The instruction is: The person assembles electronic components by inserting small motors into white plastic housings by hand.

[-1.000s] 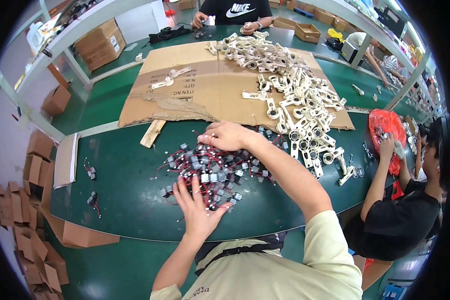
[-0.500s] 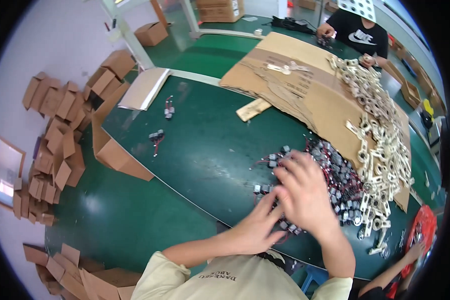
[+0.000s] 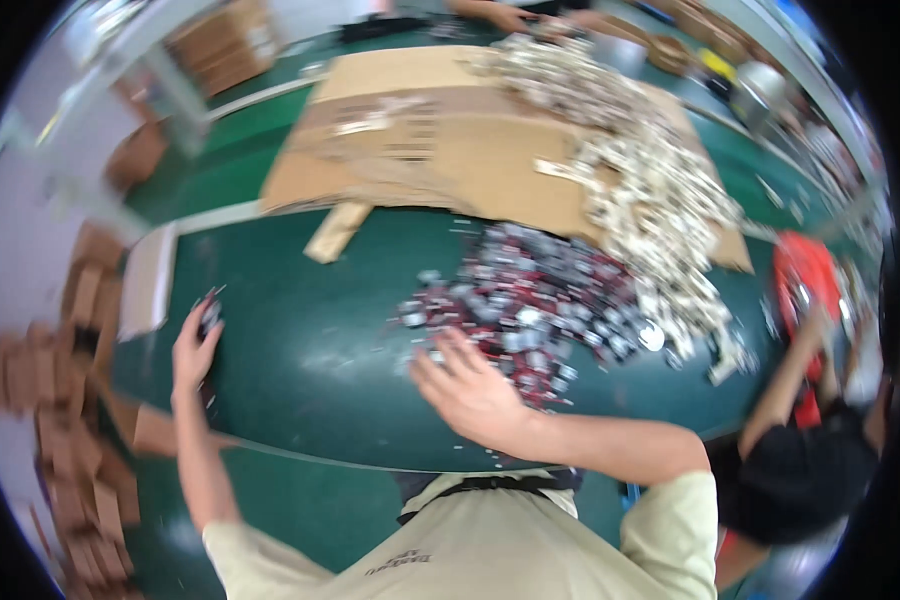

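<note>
My left hand (image 3: 194, 348) reaches to the table's left side, thumb and fingers curled round a small dark grey part with red wires (image 3: 210, 316); motion blur hides the exact grip. Just beside that wrist lies another small wired part (image 3: 207, 396), partly covered. My right hand (image 3: 475, 392) is held palm down with fingers stretched out, at the near left edge of a heap of small grey parts with red wires (image 3: 560, 290). It seems to hold nothing. Some parts near its fingertips are smeared by motion.
Cream-coloured plastic pieces (image 3: 650, 200) are piled on a flattened cardboard sheet (image 3: 500, 175) behind the heap. A wooden strip (image 3: 338, 232) pokes out from under it. At right, a co-worker's hand (image 3: 818, 325) touches a red bag (image 3: 805, 270). Cardboard boxes (image 3: 85, 310) stand at left.
My hands, close together at the heap before, are now apart: the left has gone far left to the separate parts, the right stays by the heap. The view has turned rightward.
</note>
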Demonstrator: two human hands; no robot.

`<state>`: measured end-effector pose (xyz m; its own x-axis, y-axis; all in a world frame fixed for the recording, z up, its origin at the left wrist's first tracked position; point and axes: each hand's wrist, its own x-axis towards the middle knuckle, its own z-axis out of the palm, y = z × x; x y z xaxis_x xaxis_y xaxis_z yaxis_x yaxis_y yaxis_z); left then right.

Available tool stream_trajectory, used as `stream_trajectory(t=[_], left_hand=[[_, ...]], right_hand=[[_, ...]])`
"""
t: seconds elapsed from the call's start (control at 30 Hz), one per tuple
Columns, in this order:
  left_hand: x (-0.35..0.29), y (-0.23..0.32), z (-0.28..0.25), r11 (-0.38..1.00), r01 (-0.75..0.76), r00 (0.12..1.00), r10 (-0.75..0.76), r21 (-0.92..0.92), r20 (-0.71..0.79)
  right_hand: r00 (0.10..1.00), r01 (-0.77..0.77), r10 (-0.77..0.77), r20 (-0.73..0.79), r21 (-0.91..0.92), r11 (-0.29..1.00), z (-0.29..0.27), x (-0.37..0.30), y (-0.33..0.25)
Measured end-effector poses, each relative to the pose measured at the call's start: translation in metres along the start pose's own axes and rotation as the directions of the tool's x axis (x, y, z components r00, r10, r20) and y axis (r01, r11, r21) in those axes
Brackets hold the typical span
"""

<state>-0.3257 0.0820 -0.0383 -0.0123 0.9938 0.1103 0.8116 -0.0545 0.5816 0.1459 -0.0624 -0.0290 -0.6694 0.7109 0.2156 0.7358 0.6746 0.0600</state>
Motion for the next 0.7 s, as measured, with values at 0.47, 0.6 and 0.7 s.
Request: stream_trajectory(t=[0.47, 0.6, 0.7], left_hand=[[-0.132, 0.139, 0.090, 0.914, -0.406, 0.913, 0.405, -0.006, 0.056], [-0.157, 0.229, 0.152, 0.790, -0.592, 0.774, 0.612, -0.159, 0.162], [-0.165, 0.273, 0.191, 0.695, -0.682, 0.677, 0.718, -0.227, 0.161]], right_hand=[[0.990, -0.034, 0.045, -0.132, 0.079, 0.996, -0.010, -0.078, -0.007], [0.980, -0.007, 0.024, -0.198, 0.086, 0.996, -0.004, -0.103, 0.009], [0.974, -0.001, 0.018, -0.227, 0.074, 0.997, -0.015, -0.128, 0.030]])
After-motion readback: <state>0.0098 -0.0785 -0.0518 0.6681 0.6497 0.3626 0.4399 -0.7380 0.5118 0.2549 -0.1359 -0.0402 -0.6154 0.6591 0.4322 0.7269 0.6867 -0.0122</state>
